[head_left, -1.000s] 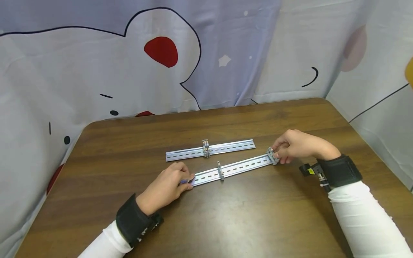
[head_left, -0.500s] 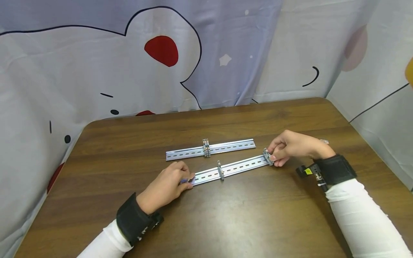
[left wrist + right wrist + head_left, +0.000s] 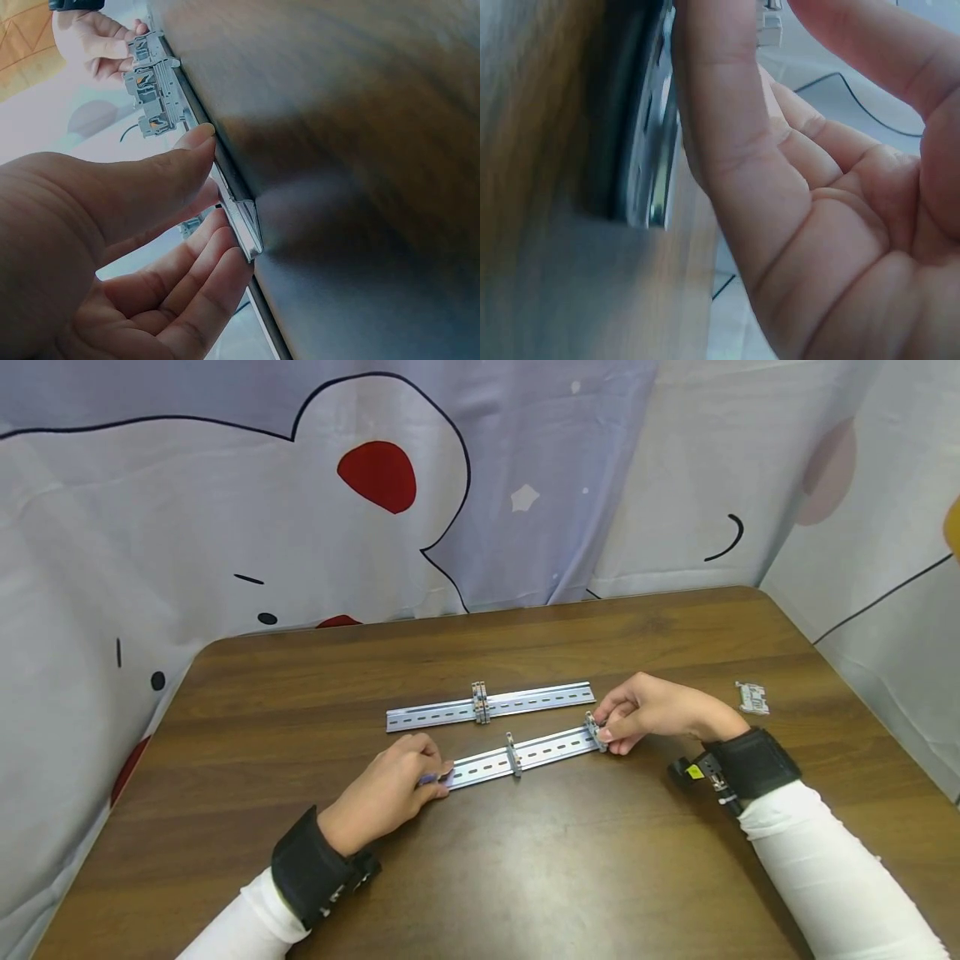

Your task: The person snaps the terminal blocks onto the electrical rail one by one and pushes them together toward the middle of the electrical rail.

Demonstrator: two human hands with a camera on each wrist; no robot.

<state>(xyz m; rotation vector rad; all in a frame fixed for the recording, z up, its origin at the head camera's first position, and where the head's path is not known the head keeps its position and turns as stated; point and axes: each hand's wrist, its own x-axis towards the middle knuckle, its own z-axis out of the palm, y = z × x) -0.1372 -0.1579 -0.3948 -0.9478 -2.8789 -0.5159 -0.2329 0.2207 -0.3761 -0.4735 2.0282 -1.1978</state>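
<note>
Left hand (image 3: 390, 789) pinches the left end of the nearer slotted metal DIN rail (image 3: 555, 747); in the left wrist view its thumb (image 3: 169, 176) presses one side of the rail, fingers on the other. At the rail's right part, my right hand (image 3: 656, 710) pinches a thin grey terminal block (image 3: 594, 731) seated across the rail. Another thin terminal block (image 3: 513, 756) stands on the rail between the hands. Right-hand fingers hide part of the rail in the head view; the right wrist view shows the rail's end (image 3: 649, 214) beside the index finger.
A second DIN rail (image 3: 435, 717) lies behind, with a small group of terminal blocks (image 3: 480, 702) at its middle. One loose grey terminal block (image 3: 752, 698) lies flat on the wooden table (image 3: 525, 877) beyond the right wrist. A printed curtain (image 3: 525, 485) hangs behind the table.
My right hand has moved left along the rail with the pinched terminal block. The loose block behind the right wrist has come into view. Left hand and middle block stay put.
</note>
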